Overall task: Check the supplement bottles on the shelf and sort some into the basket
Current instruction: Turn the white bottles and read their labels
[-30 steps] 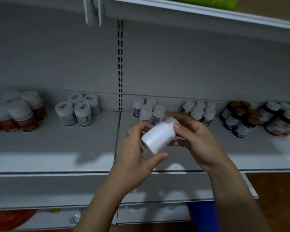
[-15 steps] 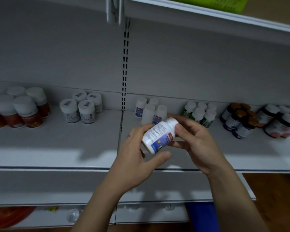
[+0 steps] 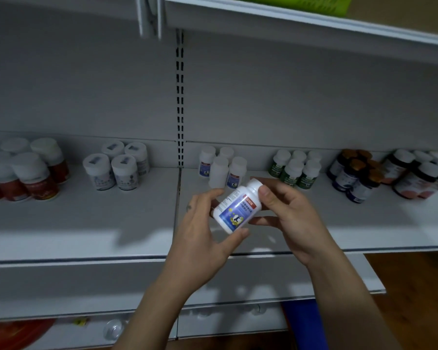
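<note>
Just right of the slotted upright (image 3: pixel 179 97) and in front of the shelf (image 3: pixel 86 223), the white bottle (image 3: pixel 235 210) is held clear of the board, tilted with its cap up and to the right. The left hand (image 3: pixel 202 238) grips its lower end, thumb under the base and fingers (image 3: pixel 214 194) curled behind; the right hand (image 3: pixel 288 218) pinches the cap end, thumb on the shoulder. A second ago the bottle showed only its plain white back, and half a second ago the label was only partly turned into view. Now a blue label faces the camera: a red band across the top, a yellow shape with a small figure below, and fine print too small to read. Directly behind the bottle, right of the upright, stand matching blue-labelled bottles (image 3: pixel 223 168), one turned blank side out. Farther right are green-labelled bottles (image 3: pixel 296 170) and then dark amber-capped bottles (image 3: pixel 354 175). Left of the upright are grey-lidded jars (image 3: pixel 116 168) and red-labelled jars (image 3: pixel 33 178); their writing is illegible.
</note>
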Demonstrator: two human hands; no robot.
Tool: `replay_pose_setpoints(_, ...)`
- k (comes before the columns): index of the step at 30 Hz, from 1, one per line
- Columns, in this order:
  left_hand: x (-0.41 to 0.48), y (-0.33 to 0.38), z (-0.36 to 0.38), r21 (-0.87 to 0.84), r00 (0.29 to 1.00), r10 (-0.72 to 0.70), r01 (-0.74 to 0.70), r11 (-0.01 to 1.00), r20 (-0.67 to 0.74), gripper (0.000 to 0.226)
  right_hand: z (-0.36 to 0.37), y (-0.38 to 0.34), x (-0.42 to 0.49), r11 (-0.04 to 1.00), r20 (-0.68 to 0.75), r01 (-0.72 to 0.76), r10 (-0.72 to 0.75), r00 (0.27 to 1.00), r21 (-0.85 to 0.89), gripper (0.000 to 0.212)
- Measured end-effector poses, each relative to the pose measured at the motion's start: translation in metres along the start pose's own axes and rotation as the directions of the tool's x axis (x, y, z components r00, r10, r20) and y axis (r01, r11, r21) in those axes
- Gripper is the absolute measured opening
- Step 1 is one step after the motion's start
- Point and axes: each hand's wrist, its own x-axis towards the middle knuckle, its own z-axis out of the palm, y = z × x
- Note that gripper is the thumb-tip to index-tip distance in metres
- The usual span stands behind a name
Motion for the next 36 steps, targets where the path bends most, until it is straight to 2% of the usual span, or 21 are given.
replay_pose_setpoints(7, 0.001, 0.004, -0.002, -0.019, 0.998, 0.041, -0.040, 0.999, 0.044, 0.034, -0.001, -0.001, 0.003, 0.995, 0.062, -0.001, -0.005, 0.998, 0.103, 0.041)
replay_pose_setpoints(13, 0.003, 0.004, 0.001, -0.020, 0.999, 0.015, -0.014, 1.000, 0.036, 0.033, -0.003, -0.008, 0.006, 0.995, 0.122, 0.001, -0.013, 0.992, 0.101, 0.047)
replay_pose_setpoints(15, 0.003, 0.004, 0.000, -0.043, 0.999, -0.007, 0.008, 0.999, 0.033, 0.038, -0.002, -0.009, 0.007, 0.993, 0.128, -0.015, 0.000, 0.992, 0.115, 0.048)
replay_pose_setpoints(19, 0.002, 0.007, -0.001, -0.095, 0.998, -0.058, 0.062, 0.994, 0.037, 0.069, 0.001, -0.011, 0.007, 0.987, 0.080, -0.044, 0.032, 0.996, 0.157, 0.035)
replay_pose_setpoints(22, 0.002, 0.011, -0.001, -0.075, 0.999, -0.025, 0.029, 0.997, 0.047, 0.075, 0.004, -0.013, 0.008, 0.992, 0.030, -0.043, 0.039, 0.999, 0.121, 0.029)
replay_pose_setpoints(26, 0.006, 0.010, 0.000, -0.038, 1.000, -0.004, 0.003, 0.999, -0.016, 0.066, 0.008, -0.014, 0.008, 0.994, 0.005, -0.050, 0.050, 0.999, 0.101, 0.034)
replay_pose_setpoints(30, 0.008, 0.012, -0.002, -0.051, 0.998, 0.015, -0.018, 0.999, -0.054, 0.054, 0.009, -0.013, 0.008, 0.997, -0.025, -0.022, 0.024, 0.999, 0.077, 0.023)
replay_pose_setpoints(36, 0.010, 0.015, -0.005, -0.131, 0.998, -0.012, 0.004, 0.991, -0.062, 0.042, 0.008, -0.017, 0.008, 0.994, 0.012, -0.015, 0.014, 1.000, 0.106, 0.037)
